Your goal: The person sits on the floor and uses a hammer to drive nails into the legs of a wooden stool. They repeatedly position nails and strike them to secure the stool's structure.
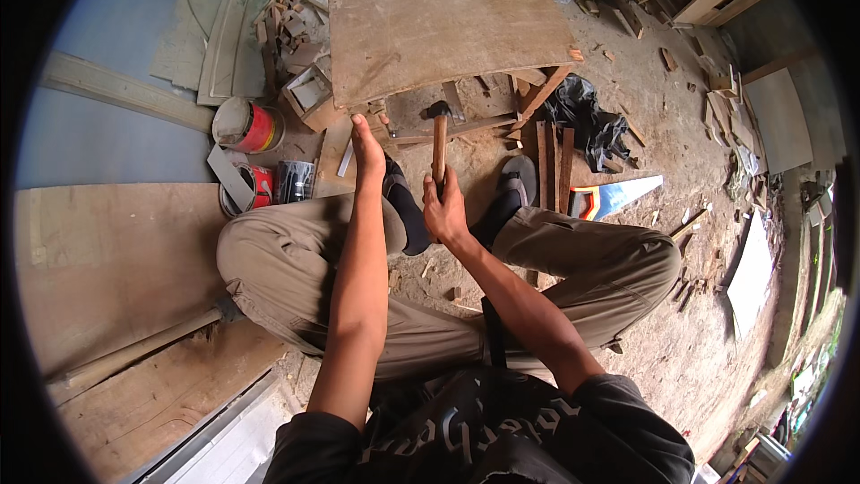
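Note:
My right hand [443, 208] is closed round the wooden handle of a hammer [439, 151]. The hammer points away from me, its dark head just short of a low wooden table [448, 18] with a plywood top. At the near left corner of that top is my left hand [368, 157], one digit stretched up against the edge. Its other fingers are mostly hidden, so I cannot make out whether they grip the wood. Beneath the near edge of the top, part of the frame [457, 132] shows between my feet.
A handsaw [618, 196] lies right of my feet, near wood strips [559, 166] and a black plastic bag [587, 121]. Left stand a red paint can [246, 128] and a dark can [296, 181]. Wood offcuts [296, 27] pile behind them. A plywood sheet [116, 260] is at left.

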The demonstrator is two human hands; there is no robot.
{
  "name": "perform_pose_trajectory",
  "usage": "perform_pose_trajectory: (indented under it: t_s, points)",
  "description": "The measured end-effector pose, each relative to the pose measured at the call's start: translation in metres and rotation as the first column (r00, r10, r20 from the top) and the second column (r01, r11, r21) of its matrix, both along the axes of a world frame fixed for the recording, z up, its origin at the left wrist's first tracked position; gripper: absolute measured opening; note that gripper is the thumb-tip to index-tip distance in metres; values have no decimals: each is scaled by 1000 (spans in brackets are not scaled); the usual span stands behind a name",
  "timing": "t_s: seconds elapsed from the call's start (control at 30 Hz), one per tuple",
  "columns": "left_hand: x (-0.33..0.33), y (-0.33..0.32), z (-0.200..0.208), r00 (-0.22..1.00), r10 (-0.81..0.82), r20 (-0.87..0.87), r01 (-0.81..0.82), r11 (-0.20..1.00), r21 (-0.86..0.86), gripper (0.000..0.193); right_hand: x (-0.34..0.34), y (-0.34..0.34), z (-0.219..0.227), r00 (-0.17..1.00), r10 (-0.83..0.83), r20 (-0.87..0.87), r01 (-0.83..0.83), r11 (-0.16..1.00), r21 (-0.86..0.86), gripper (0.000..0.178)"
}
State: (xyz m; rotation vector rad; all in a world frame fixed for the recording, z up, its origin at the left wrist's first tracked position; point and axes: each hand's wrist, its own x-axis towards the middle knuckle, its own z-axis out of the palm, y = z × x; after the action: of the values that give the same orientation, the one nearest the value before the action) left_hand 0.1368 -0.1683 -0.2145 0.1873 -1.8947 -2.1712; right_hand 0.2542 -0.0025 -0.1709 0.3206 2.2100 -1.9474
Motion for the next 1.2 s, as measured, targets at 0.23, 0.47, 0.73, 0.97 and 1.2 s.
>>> perform_pose_trajectory:
  t_s: [0.23,0.47,0.73,0.97,1.2]
  points:
    - [3,7,8,998,67,-9,-67,998,11,77,-1,-15,-15,994,60,-89,-53,995,81,39]
    - [0,9,9,994,111,3,-111,994,15,76,-6,-1,14,990,-137,23,132,875,-466,51]
    - [-9,4,-16,962,252,108,-258,965,40,83,-5,-14,-24,988,99,122,-106,993,51,52]
    - [-7,2,-17,986,164,26,-163,986,-28,79,-1,-3,-17,987,-39,155,57,992,-114,58]
    - [-2,6,1,992,126,29,-126,992,13,78,-1,-12,-10,991,79,111,-76,997,-24,55]
